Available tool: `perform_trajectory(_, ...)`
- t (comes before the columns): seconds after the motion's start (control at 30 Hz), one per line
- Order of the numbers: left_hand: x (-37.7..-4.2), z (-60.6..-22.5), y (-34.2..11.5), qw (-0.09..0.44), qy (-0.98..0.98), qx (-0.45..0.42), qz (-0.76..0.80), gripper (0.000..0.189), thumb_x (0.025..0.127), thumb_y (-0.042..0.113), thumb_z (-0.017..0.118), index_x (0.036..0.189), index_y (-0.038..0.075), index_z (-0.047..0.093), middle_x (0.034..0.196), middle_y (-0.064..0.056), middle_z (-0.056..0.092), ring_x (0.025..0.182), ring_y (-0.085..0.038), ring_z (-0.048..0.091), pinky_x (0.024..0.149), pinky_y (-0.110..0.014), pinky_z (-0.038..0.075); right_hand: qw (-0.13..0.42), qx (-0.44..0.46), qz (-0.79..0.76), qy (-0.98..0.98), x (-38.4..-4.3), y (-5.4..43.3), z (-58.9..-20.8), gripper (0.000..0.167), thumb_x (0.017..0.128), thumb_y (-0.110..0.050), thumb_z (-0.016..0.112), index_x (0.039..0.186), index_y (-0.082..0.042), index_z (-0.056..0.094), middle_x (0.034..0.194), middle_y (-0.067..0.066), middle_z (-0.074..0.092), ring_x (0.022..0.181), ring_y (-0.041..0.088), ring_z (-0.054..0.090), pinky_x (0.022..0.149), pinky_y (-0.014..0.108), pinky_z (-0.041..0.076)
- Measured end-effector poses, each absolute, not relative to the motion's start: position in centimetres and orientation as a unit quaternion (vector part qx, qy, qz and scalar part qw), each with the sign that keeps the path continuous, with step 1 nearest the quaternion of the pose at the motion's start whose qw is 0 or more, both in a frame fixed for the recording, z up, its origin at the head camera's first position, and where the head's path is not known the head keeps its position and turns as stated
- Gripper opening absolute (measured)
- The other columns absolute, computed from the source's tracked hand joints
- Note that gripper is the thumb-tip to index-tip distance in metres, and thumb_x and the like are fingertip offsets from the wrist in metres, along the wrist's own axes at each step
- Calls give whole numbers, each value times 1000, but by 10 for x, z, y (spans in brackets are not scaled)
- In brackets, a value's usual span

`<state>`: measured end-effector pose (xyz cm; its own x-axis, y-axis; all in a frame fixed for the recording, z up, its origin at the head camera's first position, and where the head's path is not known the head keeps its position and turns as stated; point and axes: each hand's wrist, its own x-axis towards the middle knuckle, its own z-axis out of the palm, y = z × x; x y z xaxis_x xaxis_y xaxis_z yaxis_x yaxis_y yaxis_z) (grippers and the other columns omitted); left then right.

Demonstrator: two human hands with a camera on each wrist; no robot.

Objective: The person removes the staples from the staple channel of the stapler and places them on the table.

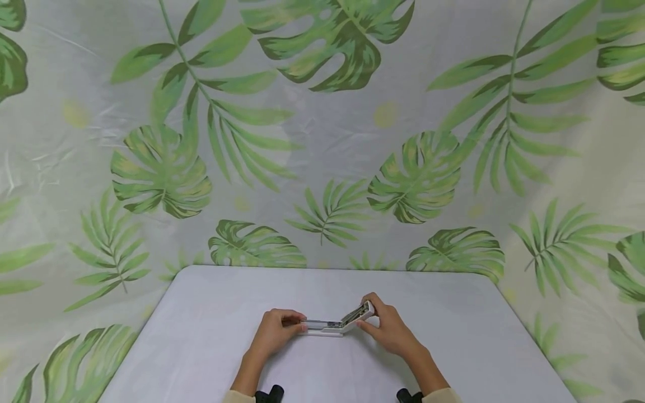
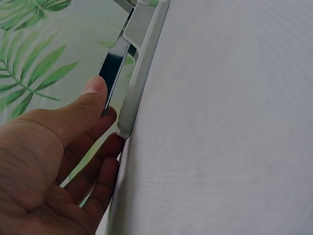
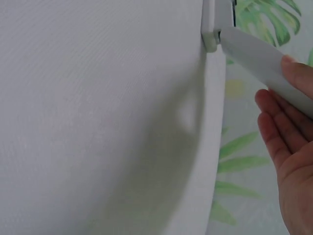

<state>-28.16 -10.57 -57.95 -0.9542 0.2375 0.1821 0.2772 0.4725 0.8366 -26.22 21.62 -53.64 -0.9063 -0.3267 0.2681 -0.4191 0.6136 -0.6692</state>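
Observation:
A white-and-grey stapler point(image 1: 322, 334) rests on the table with its top cover point(image 3: 257, 58) swung far back to the right. My left hand point(image 1: 274, 331) is at the stapler's front end. In the left wrist view, its thumb and a finger pinch the tip of the dark metal staple magazine point(image 2: 113, 66), which stands a little above the base point(image 2: 139, 83). Other fingers sit by the base's end. My right hand point(image 1: 392, 330) grips the raised cover between thumb and fingers, tilted up from the hinge. Whether staples lie in the magazine is too small to tell.
A white-covered table point(image 1: 211, 302) lies beneath the stapler. Behind it hangs a pale curtain point(image 1: 342, 151) printed with green leaves. Dark wrist straps point(image 1: 269, 393) show at the lower edge of the head view.

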Motion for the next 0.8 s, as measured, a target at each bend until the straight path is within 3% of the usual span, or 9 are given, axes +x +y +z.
perform_trajectory(0.37, -282, -578, -107, 15, -862, -150, -484, 17, 85, 33, 85, 99, 23, 82, 95, 7, 80, 91, -9, 73, 81, -25, 57, 75, 175, 347, -918, -260, 231, -543, 36, 88, -30, 84, 112, -23, 58, 101, -12, 70, 95, 7, 66, 85, 33, 55)
perform_trajectory(0.53, -282, -579, -108, 7, -860, -147, -489, 18, 85, 33, 85, 99, 22, 82, 95, 6, 79, 90, -9, 73, 80, -25, 57, 82, 169, 342, -921, -260, 236, -547, 34, 85, -33, 86, 107, -20, 63, 95, -11, 68, 86, 6, 58, 77, 30, 50)
perform_trajectory(0.8, -280, -578, -107, 15, -865, -143, -480, 17, 85, 34, 85, 99, 24, 82, 96, 8, 80, 92, -8, 73, 83, -28, 57, 72, 143, 327, -931, -262, 241, -556, 34, 82, -33, 88, 104, -20, 67, 94, -11, 67, 83, 6, 56, 74, 29, 49)
